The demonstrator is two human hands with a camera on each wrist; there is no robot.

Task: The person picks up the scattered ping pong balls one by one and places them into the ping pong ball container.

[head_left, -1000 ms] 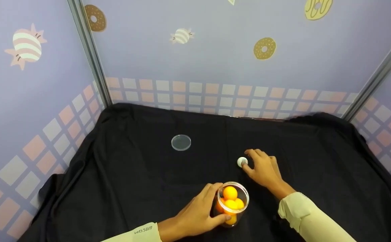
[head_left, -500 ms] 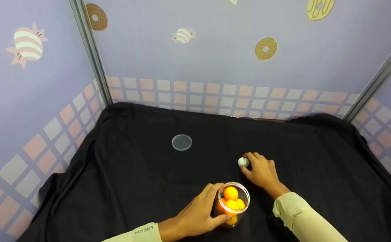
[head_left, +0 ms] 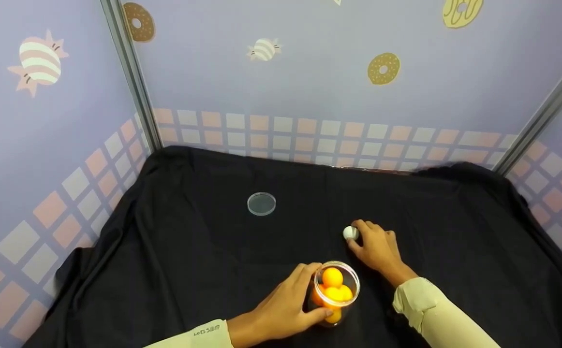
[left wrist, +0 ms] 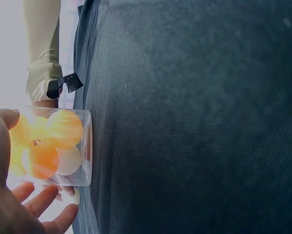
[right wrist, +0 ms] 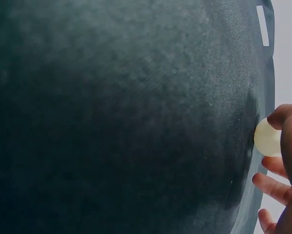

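In the head view my left hand (head_left: 281,309) grips a clear plastic jar (head_left: 357,282) at the near middle of the black cloth, thumb in front and fingers behind. Several orange ping-pong balls (head_left: 332,277) lie inside; the left wrist view also shows a white ball (left wrist: 68,160) low in it. Beyond the jar, to its right, my right hand (head_left: 377,249) pinches a white ping-pong ball (head_left: 349,233) between thumb and fingers. The right wrist view has that ball (right wrist: 266,139) at or very near the cloth, partly hidden by the hand.
A round clear lid (head_left: 261,204) lies on the black cloth (head_left: 203,232), farther back and left of the jar. Patterned panels (head_left: 310,72) enclose the back and both sides. Folds of cloth bunch along the left edge.
My right fingers have closed in around the white ball, and the hand has settled on it. The left hand and the jar have stayed in place.
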